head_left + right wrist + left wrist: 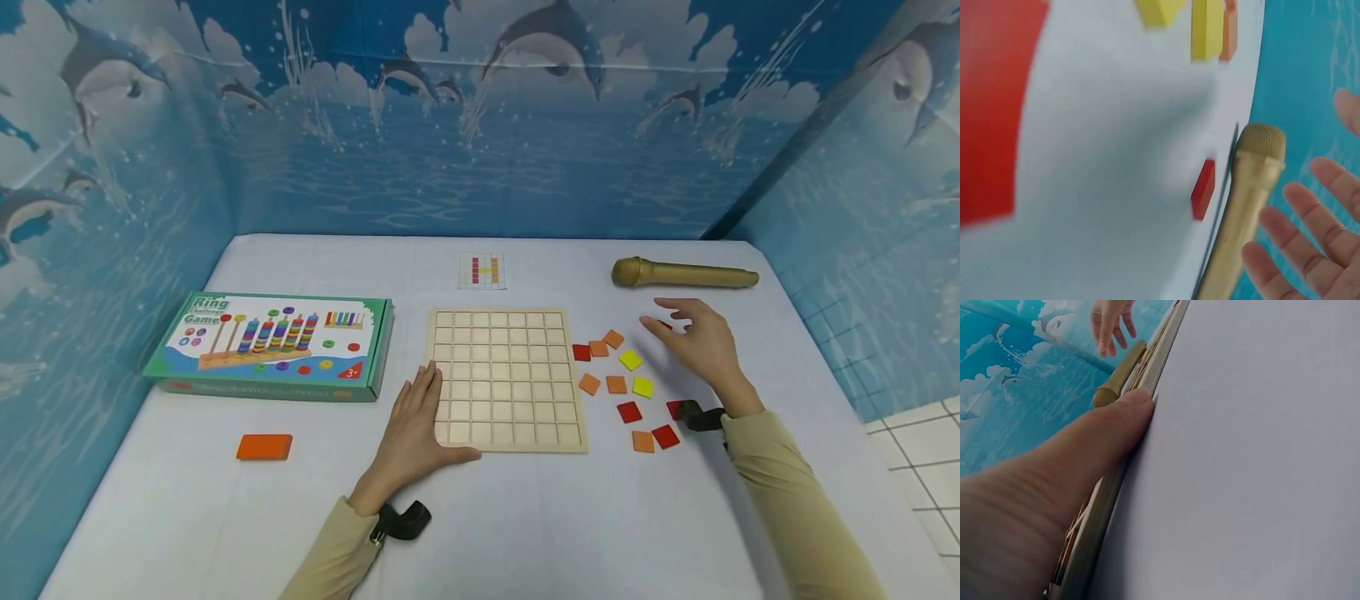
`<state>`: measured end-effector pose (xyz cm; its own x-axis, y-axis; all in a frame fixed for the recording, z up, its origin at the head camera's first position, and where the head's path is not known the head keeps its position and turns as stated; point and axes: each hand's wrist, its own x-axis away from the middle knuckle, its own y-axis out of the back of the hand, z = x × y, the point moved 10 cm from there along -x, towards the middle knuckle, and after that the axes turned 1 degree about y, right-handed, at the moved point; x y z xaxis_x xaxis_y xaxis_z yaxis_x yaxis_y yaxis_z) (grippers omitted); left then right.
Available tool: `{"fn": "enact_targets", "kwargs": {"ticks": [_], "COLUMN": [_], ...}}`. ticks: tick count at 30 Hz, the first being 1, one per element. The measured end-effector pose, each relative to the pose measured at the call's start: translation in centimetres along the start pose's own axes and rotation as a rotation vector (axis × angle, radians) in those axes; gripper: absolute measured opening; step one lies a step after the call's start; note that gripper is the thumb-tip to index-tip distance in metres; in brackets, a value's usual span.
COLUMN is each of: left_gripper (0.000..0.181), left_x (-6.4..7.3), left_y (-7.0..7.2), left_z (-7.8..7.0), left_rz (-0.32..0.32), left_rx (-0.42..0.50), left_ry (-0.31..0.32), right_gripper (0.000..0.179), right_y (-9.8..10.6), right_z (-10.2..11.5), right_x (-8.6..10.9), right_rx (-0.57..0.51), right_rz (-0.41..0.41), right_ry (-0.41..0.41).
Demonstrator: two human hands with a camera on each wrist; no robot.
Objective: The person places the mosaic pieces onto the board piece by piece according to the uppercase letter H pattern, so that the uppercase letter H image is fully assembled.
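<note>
My left hand (416, 429) lies along the lower left corner of a wooden grid board (510, 383), fingers straight by its left side. In the left wrist view, the thumb (1110, 422) rests on the board's front edge. My right hand (705, 346) hovers to the right of the board with nothing in its grasp, its fingers spread and slightly bent. Beyond its palm in the right wrist view lies a single red tile (1204, 190), partly covered by the fingers in the head view. Red, orange (617, 384) and yellow tiles (642, 386) lie scattered between board and hand.
A gold microphone (686, 274) lies at the back right. Behind the board is a small pattern card (482, 271). The green Ring Game box (266, 346) sits at the left, with an orange block (264, 447) in front of it. Dolphin-printed curtains (480, 150) enclose the white table.
</note>
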<state>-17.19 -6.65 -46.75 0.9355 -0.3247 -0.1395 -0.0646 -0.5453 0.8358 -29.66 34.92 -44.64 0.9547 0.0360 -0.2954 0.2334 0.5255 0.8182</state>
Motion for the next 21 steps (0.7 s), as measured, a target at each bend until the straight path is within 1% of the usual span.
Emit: {"fn": "enact_targets", "kwargs": {"ticks": [1, 2, 5, 7, 9, 12, 14, 16, 21], "left_gripper": [0.124, 0.123, 0.123, 0.123, 0.123, 0.122, 0.121, 0.12, 0.12], "left_x": [0.0, -0.1, -0.1, -0.1, -0.1, -0.1, -0.1, -0.1, -0.1], "left_y": [0.0, 0.1, 0.1, 0.1, 0.0, -0.1, -0.1, -0.1, -0.1], "left_z": [0.0, 0.1, 0.1, 0.2, 0.2, 0.3, 0.3, 0.3, 0.3], "left_rz": [-0.008, -0.014, -0.029, -0.034, -0.038, -0.038, -0.038, -0.038, -0.043], "left_rx": [-0.005, -0.009, -0.011, -0.016, -0.022, -0.038, -0.043, -0.046, -0.043], "left_ry": [-0.001, -0.001, 0.001, 0.005, 0.008, 0.015, 0.017, 0.021, 0.029], "right_gripper": [0.058, 0.059, 0.062, 0.063, 0.062, 0.056, 0.053, 0.048, 0.047], "right_y": [-0.2, -0.2, -0.2, 0.1, 0.5, 1.0, 1.1, 1.0, 0.4], "right_z": [-0.9, -1.3, -1.7, -1.4, -0.3, 1.0, 1.6, 1.6, 1.3], "right_x": [-0.1, -0.2, -0.3, -0.1, 0.0, 0.3, 0.5, 0.6, 0.6], "right_rx": [0.022, 0.018, 0.0, 0.02, 0.003, 0.002, -0.005, 0.007, 0.019], "right_rz": [0.0, 0.01, 0.058, 0.084, 0.122, 0.164, 0.193, 0.215, 0.275], "right_ry": [-0.015, -0.033, -0.094, -0.142, -0.176, -0.211, -0.221, -0.235, -0.248]}}
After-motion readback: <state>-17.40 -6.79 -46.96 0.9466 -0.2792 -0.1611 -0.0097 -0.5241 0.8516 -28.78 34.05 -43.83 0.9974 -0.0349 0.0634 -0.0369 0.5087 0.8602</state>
